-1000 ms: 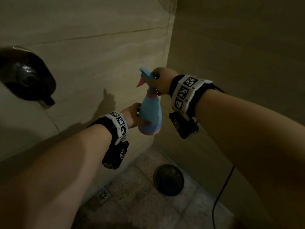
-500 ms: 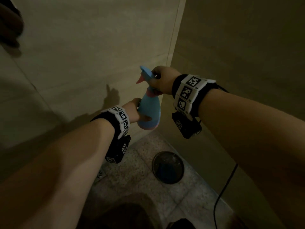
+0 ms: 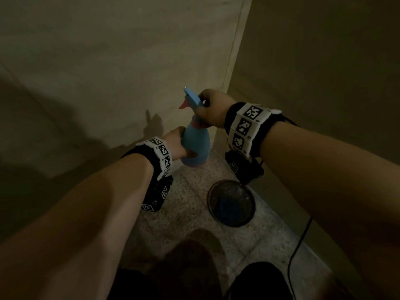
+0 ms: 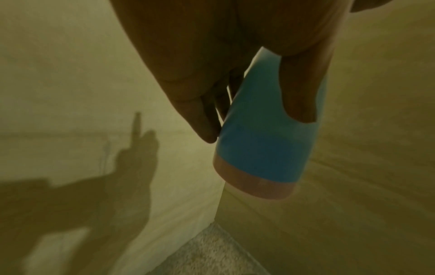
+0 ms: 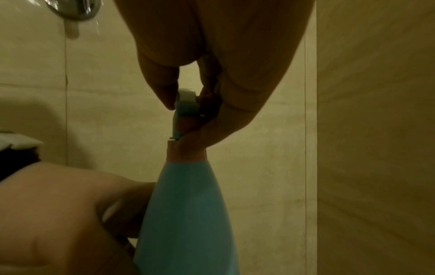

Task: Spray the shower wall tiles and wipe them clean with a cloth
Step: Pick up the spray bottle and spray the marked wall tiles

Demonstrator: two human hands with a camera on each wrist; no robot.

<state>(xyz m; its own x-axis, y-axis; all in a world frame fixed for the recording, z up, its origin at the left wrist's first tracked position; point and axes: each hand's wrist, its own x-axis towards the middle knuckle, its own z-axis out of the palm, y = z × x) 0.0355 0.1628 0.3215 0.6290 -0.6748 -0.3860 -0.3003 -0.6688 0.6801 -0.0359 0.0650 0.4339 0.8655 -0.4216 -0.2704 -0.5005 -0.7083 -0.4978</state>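
A blue spray bottle with a pink base and pink trigger is held upright in the corner of the shower, nozzle toward the beige wall tiles. My left hand grips the bottle's body, thumb on the near side. My right hand is curled round the spray head and neck. A blue cloth lies in a dark round basin on the floor.
The round basin stands on the speckled floor against the right wall. A black cable runs down the right side. A chrome fitting shows on the left wall. My legs are at the bottom edge.
The view has tilted down and rightward: the dark wall fitting has left the picture and more floor shows. Both hands keep their hold on the bottle.
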